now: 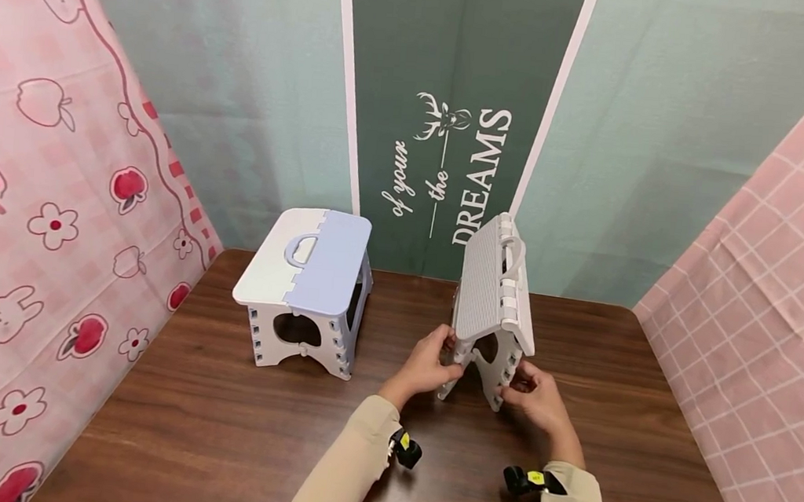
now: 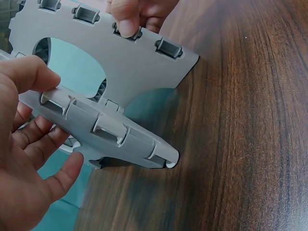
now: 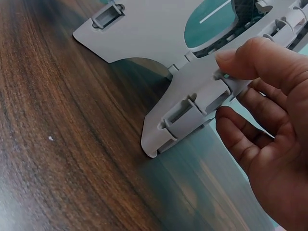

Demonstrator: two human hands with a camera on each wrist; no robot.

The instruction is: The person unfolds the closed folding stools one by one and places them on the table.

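A grey folding stool point(image 1: 482, 285) stands half folded on the wooden table, its ribbed seat halves sloping down from a raised hinge line with a carry handle. At its left leg panel, my left hand point(image 1: 428, 366) pinches the edge between thumb and fingers. My right hand point(image 1: 539, 400) grips the right leg panel's edge in the same way. In the left wrist view, the leg panel point(image 2: 144, 62) is bent at its middle hinge, with an oval opening. The right wrist view has the feet of the leg panel point(image 3: 154, 139) at the tabletop.
Left of the grey stool stands an unfolded white and blue folding stool point(image 1: 333, 269) with a flat seat. Behind the wooden table point(image 1: 217, 441) hangs a green cloth point(image 1: 454, 34) with lettering. Pink cloths point(image 1: 89, 258) hang along both sides.
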